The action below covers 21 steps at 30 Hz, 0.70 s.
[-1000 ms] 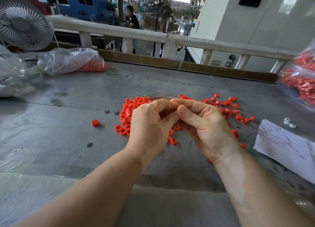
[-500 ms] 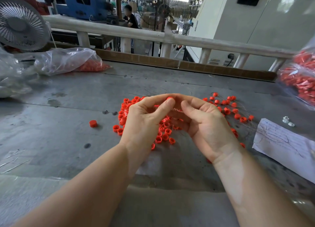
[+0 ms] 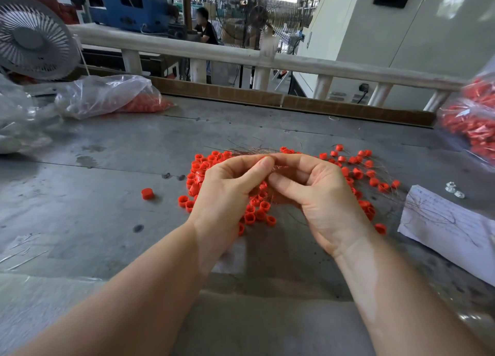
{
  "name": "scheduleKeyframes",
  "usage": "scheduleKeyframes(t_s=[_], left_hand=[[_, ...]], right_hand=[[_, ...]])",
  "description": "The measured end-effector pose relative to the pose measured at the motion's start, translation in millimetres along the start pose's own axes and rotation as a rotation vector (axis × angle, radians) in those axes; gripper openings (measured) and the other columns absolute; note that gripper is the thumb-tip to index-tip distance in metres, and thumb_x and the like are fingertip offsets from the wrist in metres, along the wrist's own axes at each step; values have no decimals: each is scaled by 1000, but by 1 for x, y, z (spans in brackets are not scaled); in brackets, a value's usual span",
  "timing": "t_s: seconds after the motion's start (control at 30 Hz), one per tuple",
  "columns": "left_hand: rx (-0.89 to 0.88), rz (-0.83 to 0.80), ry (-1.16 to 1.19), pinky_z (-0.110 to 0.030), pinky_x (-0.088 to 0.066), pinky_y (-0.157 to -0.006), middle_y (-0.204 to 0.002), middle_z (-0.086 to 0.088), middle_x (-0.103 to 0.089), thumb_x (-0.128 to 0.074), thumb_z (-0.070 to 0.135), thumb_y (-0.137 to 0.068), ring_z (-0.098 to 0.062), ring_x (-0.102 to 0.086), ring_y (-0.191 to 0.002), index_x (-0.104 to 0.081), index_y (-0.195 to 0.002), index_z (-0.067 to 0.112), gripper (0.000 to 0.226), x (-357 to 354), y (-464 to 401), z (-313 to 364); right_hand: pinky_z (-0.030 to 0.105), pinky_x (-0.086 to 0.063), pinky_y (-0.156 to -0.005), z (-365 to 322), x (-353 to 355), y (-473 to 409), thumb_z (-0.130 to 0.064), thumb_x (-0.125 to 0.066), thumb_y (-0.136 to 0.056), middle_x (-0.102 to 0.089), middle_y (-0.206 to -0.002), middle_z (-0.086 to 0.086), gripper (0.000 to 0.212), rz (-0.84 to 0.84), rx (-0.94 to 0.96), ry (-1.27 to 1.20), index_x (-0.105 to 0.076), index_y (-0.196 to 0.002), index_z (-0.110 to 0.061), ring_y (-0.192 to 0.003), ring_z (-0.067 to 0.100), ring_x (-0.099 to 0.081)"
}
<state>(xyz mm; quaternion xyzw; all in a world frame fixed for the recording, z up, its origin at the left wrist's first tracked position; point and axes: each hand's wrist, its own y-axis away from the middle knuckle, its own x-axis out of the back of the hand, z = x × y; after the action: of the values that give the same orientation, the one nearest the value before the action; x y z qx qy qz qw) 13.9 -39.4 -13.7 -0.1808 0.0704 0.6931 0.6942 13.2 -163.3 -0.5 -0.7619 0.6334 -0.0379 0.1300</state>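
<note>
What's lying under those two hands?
Red caps and thin wires on the table show around the left hand and right hand. They cover the pile's middle; what the fingertips pinch is hidden.

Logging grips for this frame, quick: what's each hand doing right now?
Left hand: pinches a red cap at its fingertips.
Right hand: fingers curled at that cap; its grip cannot be told.

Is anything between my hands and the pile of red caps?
Nothing visible: the left hand, pinching a cap, and the right hand hang right over the red caps; only thin wires lie among them.
</note>
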Motion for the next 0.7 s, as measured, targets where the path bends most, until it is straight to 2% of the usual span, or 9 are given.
scheduleKeyframes(t_s=[0.07, 0.2, 0.3, 0.43, 0.53, 0.63, 0.7], left_hand=[[32, -33, 11, -36, -53, -84, -85, -12, -70, -67, 29, -66, -23, -62, -84, -73, -90, 8, 32, 0, 0, 1], [88, -116, 118, -20, -53, -63, -65, 3, -65, -64, 26, -68, -6, -61, -64, -75, -76, 14, 18, 2, 0, 4], [33, -108, 71, -25, -55, -74, -76, -3, -71, -66, 25, -67, -14, -66, -77, -75, -84, 12, 23, 1, 0, 2], [-35, -39, -42, -24, -50, -75, -84, -7, -71, -64, 27, -72, -15, -61, -79, -72, -85, 14, 20, 1, -1, -2], [-36, -25, -44, -23, -48, -74, -84, -5, -71, -64, 30, -70, -14, -61, -80, -72, -86, 15, 24, 1, -1, -3], [-38, -34, -1, -16, -48, -61, -74, 2, -71, -64, 29, -69, -5, -64, -68, -70, -88, 11, 27, 0, 0, -2], [-28, -35, 32, -14, -48, -56, -67, 5, -68, -63, 28, -70, -3, -62, -62, -69, -89, 11, 26, 1, 0, -1]], right_hand=[[18, -51, -62, 0, 0, 0, -5, -68, -74, -73, -76, 2, 19, 20, 25, 37, -71, -89, -16, -70, 9, -68], [15, -51, -59, -3, 1, 1, 3, -64, -79, -73, -74, 2, 22, 22, 57, 34, -71, -86, -16, -67, 7, -68], [16, -51, -62, -3, 1, 0, 5, -65, -79, -73, -74, 2, 24, 34, 77, 53, -71, -84, -17, -69, 8, -68], [19, -52, -68, 0, 1, 0, 2, -67, -78, -74, -79, 2, 22, 47, 72, 97, -71, -85, -18, -76, 11, -69], [20, -52, -68, 2, 1, 0, -6, -67, -83, -74, -78, 1, 14, 53, 74, 239, -72, -85, -19, -75, 9, -69], [20, -47, -62, 4, 1, 0, -13, -62, -89, -66, -65, -8, 12, 42, 99, 466, -68, -80, -19, -61, 3, -58], [22, -44, -59, 6, 1, -1, -15, -59, -91, -61, -63, -6, 13, 56, 124, 578, -63, -79, -18, -58, 4, -52]])
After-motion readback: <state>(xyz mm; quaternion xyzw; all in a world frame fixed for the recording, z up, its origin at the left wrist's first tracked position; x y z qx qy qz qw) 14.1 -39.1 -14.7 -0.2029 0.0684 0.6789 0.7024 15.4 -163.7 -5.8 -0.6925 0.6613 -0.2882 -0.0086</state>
